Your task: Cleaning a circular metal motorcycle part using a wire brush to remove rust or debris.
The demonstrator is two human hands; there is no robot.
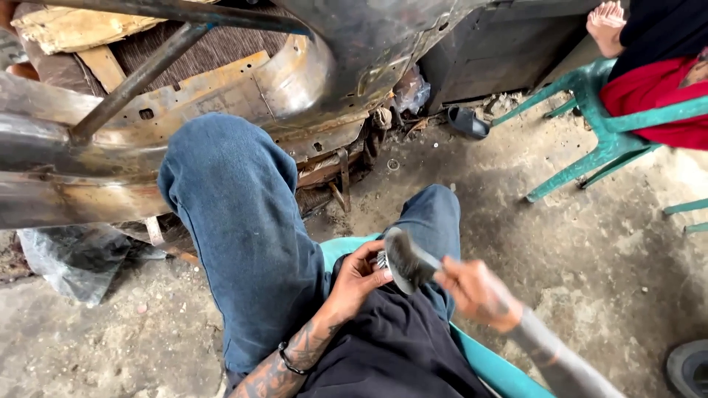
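I sit on a teal plastic seat [493, 365] with my jeans-clad legs stretched toward a rusty car body [310, 81]. My right hand [476, 291] grips the handle of a dark-bristled brush [407, 259] held over my lap. My left hand [359, 276] cups a small silvery metal part [381, 259] right against the bristles; most of the part is hidden by my fingers. A dark band circles my left wrist.
A green plastic chair [590, 140] stands at the right with another person seated on it, a bare foot [606, 26] raised. A black sandal [468, 121] lies by the car. A crumpled plastic sheet [74, 258] lies on the dirty concrete floor at left.
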